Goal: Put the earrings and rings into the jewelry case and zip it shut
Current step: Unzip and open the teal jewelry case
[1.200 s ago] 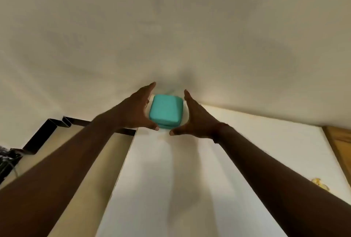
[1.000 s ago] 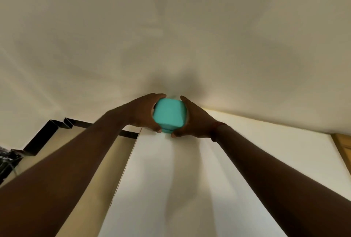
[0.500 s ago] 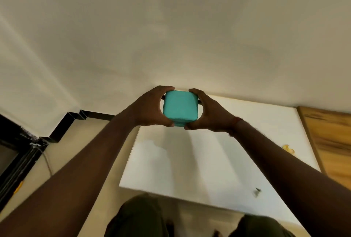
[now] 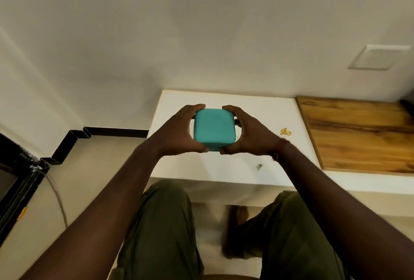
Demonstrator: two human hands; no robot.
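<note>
A closed turquoise jewelry case is held above the white table, lid facing me. My left hand grips its left side and my right hand grips its right side, thumbs under the near edge. A small gold piece of jewelry lies on the table to the right of my right hand. A tiny silver piece lies near the table's front edge, below my right wrist. What is inside the case is hidden.
A wooden board lies on the table's right side. The wall rises just behind the table. My knees in green trousers sit under the front edge. A black skirting and a cable run along the floor at left.
Both hands closed on the case at the table's far edge, lifted it and brought it toward me. The view tilted down, showing the table front and my legs.
</note>
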